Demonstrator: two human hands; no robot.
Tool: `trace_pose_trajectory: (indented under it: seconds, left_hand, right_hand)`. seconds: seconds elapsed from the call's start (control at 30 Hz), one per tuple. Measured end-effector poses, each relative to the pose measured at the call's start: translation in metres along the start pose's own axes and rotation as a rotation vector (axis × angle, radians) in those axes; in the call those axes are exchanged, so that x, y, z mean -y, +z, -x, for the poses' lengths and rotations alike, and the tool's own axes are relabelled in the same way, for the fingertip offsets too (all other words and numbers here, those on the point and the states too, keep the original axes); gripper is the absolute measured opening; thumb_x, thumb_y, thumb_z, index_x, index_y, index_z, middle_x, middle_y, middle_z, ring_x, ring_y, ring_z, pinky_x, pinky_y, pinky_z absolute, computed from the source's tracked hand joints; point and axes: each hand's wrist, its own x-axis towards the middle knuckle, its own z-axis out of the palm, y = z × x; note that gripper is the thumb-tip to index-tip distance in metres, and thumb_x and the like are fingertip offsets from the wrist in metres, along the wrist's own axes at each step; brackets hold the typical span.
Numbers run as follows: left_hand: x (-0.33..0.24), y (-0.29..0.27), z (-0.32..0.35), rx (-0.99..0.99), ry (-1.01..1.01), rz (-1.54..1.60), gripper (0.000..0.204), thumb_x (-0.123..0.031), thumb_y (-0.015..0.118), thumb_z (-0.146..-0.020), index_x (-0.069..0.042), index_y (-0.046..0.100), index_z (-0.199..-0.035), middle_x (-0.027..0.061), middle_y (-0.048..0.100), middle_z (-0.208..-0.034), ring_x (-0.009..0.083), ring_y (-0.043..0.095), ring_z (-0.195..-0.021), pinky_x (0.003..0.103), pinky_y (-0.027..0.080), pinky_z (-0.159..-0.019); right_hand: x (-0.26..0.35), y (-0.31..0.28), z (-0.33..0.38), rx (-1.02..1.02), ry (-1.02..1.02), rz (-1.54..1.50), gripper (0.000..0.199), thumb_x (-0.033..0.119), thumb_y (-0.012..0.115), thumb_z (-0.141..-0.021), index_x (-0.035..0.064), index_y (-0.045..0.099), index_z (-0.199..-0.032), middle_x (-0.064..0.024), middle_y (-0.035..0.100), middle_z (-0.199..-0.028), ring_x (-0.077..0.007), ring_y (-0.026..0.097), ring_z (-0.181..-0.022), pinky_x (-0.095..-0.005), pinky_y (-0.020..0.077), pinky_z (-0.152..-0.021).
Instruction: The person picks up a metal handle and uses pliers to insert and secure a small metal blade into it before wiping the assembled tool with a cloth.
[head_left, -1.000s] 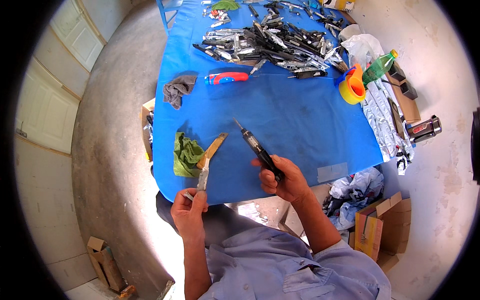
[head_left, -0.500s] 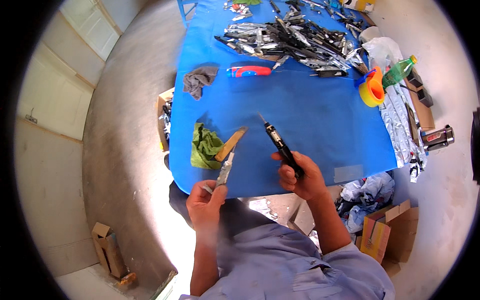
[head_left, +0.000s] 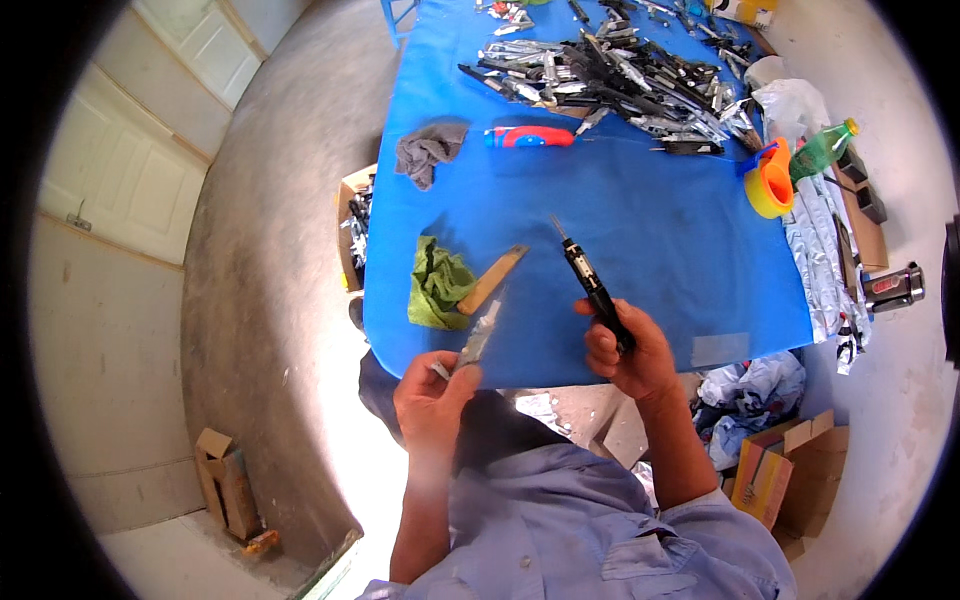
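Observation:
My left hand [head_left: 432,396], closed near the table's front edge, pinches a slim silver-grey piece [head_left: 480,338] with a narrow, pale tip pointing up and away. In my right hand [head_left: 638,355] is a slim black pen-shaped device [head_left: 598,298], its fingers wrapped round the lower end. Pale inner parts show along the device's upper half, and a thin metal needle sticks out of its far end. The two held things are apart. Just beyond the silver piece lie a crumpled green cloth [head_left: 437,285] and a flat tan strip [head_left: 492,280].
The blue-covered table [head_left: 650,230] bears a large pile of slim black and silver parts [head_left: 620,80] at the back. Nearer lie a grey cloth [head_left: 430,152] and a red-and-blue handled tool [head_left: 530,136]. Tape rolls [head_left: 768,190] and a green bottle [head_left: 824,148] stand at the right edge.
The whole view has shifted, so the table and both hands appear farther right. Both hands keep their holds; the silver piece and black device stay about the same distance apart.

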Motion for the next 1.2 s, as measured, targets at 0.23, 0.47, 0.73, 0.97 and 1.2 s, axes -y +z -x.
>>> trace_pose_trajectory:
  seconds: [0.23,0.47,0.73,0.97,1.2]
  left_hand:
    - [-0.014,0.013,-0.005,0.017,0.061,-0.238,0.018,-0.004,0.081,-0.091,0.0,0.07,-0.104,-0.0003,0.067,-0.084,0.0047,0.058,-0.071,0.02,0.046,-0.064]
    - [-0.003,0.033,-0.027,0.126,0.281,-0.569,0.032,-0.006,0.082,-0.089,0.003,0.069,-0.116,0.0068,0.07,-0.099,0.0093,0.063,-0.071,0.025,0.051,-0.063]
    - [-0.025,0.034,-0.013,0.021,0.428,-0.722,0.039,-0.01,0.081,-0.089,0.001,0.068,-0.124,0.0114,0.07,-0.119,0.0161,0.071,-0.077,0.03,0.057,-0.069]
    - [-0.05,0.035,-0.014,0.06,0.18,-0.142,0.025,-0.006,0.075,-0.095,0.001,0.068,-0.118,0.0063,0.073,-0.102,0.0117,0.069,-0.085,0.028,0.057,-0.075]
    - [-0.045,0.008,-0.015,-0.108,0.065,0.053,0.015,-0.011,0.069,-0.101,0.0,0.068,-0.112,0.0054,0.072,-0.09,0.0092,0.066,-0.072,0.023,0.054,-0.061]
  right_hand:
    - [0.007,0.025,0.007,-0.085,-0.057,0.208,0.049,0.035,0.049,-0.112,-0.0054,0.058,-0.137,-0.0017,0.058,-0.081,-0.0095,0.048,-0.063,-0.0256,0.0394,-0.055]
    - [0.015,0.039,0.004,-0.013,-0.055,0.39,0.044,0.035,0.056,-0.109,0.0018,0.064,-0.137,-0.0026,0.064,-0.091,-0.011,0.056,-0.071,-0.0248,0.0429,-0.062]
    - [0.021,0.043,-0.013,-0.017,-0.078,0.489,0.038,0.024,0.066,-0.104,-0.0008,0.065,-0.132,-0.0039,0.066,-0.098,-0.0112,0.06,-0.081,-0.0261,0.046,-0.065]
    - [-0.02,0.084,-0.032,-0.016,-0.26,0.837,0.03,0.006,0.074,-0.095,0.0007,0.066,-0.124,0.0013,0.063,-0.099,-0.0072,0.056,-0.082,-0.026,0.0481,-0.069]
    - [-0.056,0.102,-0.033,0.223,-0.543,1.295,0.051,0.004,0.084,-0.082,0.0036,0.066,-0.13,-0.0138,0.069,-0.112,-0.0286,0.069,-0.092,-0.0341,0.0569,-0.077]
